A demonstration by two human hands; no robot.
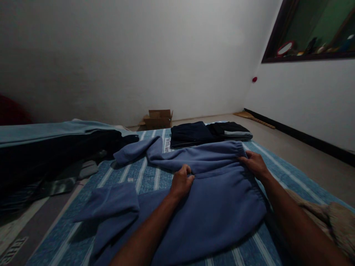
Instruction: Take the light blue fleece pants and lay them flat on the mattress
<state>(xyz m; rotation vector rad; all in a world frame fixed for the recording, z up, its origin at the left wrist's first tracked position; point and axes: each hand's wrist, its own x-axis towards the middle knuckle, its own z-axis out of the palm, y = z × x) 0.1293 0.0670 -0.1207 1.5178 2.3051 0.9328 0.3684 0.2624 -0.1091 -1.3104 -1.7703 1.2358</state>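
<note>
- Dim, bare white walls enclose the room, and a blue mat with pale stripes [155,177] lies on the floor, carrying the clothes.
- On the mat, straight before the person, lies a blue fleece sweatshirt with a gathered, elastic hem [216,199]; its body is spread flat, with the long axis running left to right across the view.
- One sleeve [135,149] trails off to the far left, and another folded part [111,207] lies nearer, at the lower left.
- Left hand [181,183]: closed into a pinch on a fold of the sweatshirt near its middle, knuckles up.
- Right hand [255,164]: fingers curled over the far right corner, at the gathered hem; it grips the cloth there.
- Both hands sit on the far edge of the garment, well apart from each other, so the cloth between them runs as a straight line away from the person's body; the bulk of the sweatshirt lies towards the person from both hands.
- Beyond, just behind the sweatshirt, a stack of dark folded clothes [205,133] rests on the mat.
- Dark garments [55,155] are heaped at the left.
- A small brown cardboard box [158,118] stands by the wall.
</note>
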